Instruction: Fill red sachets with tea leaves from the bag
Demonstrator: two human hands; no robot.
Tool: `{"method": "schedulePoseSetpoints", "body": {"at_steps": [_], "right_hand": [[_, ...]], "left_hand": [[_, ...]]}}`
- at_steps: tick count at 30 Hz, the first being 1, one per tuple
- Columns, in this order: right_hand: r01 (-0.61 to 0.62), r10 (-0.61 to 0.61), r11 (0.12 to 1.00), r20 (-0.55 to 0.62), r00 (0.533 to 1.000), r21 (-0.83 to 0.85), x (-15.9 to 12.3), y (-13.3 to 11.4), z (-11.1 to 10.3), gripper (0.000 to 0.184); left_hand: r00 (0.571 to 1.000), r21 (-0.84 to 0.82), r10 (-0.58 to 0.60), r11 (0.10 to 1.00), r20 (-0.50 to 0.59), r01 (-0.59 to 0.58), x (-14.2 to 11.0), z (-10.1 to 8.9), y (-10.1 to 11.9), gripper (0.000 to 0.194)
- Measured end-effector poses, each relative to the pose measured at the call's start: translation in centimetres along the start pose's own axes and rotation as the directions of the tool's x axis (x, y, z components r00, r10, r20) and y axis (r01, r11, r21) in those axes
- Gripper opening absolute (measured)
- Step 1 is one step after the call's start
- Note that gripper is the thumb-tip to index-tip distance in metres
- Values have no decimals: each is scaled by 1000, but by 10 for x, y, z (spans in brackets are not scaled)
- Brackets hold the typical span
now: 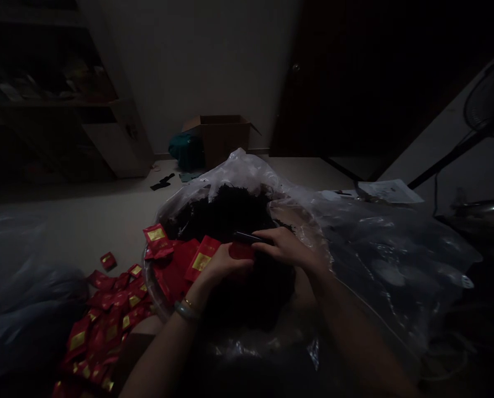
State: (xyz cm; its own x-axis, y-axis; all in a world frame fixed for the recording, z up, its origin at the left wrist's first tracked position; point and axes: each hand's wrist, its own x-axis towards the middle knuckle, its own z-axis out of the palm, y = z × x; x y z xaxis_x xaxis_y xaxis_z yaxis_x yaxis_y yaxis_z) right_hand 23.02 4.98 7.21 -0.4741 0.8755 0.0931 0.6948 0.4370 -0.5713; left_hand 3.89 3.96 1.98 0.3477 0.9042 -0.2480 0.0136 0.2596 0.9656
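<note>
My left hand [222, 264] is closed around a small red packet [241, 251], held over a heap of dark loose leaves [230, 213] inside a big clear plastic bag [355, 232]. My right hand [286, 247] grips a dark scoop-like tool [247, 237] whose tip rests at the packet's mouth. Several more red packets with gold labels [176, 260] lie in a clear bowl just left of my hands. A bangle sits on my left wrist.
Many red and gold packets [106, 320] are strewn on the floor at lower left. A cardboard box [222, 135] and a teal bundle [187, 149] stand by the far wall. A shelf unit [106, 127] is at left, a fan [489, 102] at right.
</note>
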Motion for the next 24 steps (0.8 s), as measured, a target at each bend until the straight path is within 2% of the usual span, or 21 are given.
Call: {"method": "schedulePoseSetpoints", "body": {"at_steps": [3,7,10,13,16,19,22,24], "right_hand": [[9,-9,1000,18,1000,-23,0,0,1,28],[13,-13,1000,13,1000,1,2,4,7,27],[21,-17,994,-36,999,105,4,10,9,32],[-49,62,989,-94,994,143,6,18,7,36],[-222,222,975,-58,973,-2,9,30,9,33],[-364,380,906,33,925,-217,12,42,19,34],[-399,452,864,125,883,-307,15,49,30,41],[-384,426,885,130,895,-262,17,47,34,38]], "left_hand": [[998,2,55,998,-22,-55,2,0,1,41],[983,-46,140,988,-116,-146,6,-1,1,38],[974,-109,147,980,-171,-167,9,-2,-1,38],[956,-147,175,966,-236,-213,11,-3,-2,43],[946,-173,161,961,-280,-215,12,-4,-3,42],[937,-210,137,955,-321,-211,13,-5,-5,42],[934,-249,136,942,-329,-225,14,-6,-6,43],[934,-264,144,935,-326,-236,14,-5,-5,44]]}}
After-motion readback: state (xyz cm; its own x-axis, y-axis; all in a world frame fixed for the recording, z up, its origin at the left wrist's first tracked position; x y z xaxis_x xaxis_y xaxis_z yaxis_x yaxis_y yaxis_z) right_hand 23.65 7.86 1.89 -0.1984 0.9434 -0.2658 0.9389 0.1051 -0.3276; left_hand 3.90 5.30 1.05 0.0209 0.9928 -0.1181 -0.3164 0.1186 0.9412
